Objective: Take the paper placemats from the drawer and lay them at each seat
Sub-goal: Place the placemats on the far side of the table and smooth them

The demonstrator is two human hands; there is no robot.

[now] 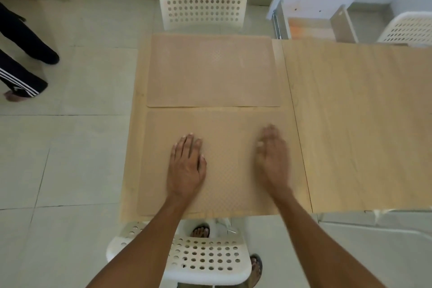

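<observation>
Two tan paper placemats lie flat on the light wooden table (350,124). The far placemat (212,70) sits in front of the far white chair (203,7). The near placemat (224,170) lies at my side of the table, above the near white chair (187,257). My left hand (185,166) rests flat on the near placemat with straight fingers. My right hand (272,159) also lies flat on it, a little to the right and slightly blurred. The open drawer (313,23) stands behind the table at the upper right.
A third white chair (409,28) stands at the far right behind the table. Another person's legs in dark striped trousers (21,70) are at the left on the tiled floor. My sandalled feet (201,231) show under the table.
</observation>
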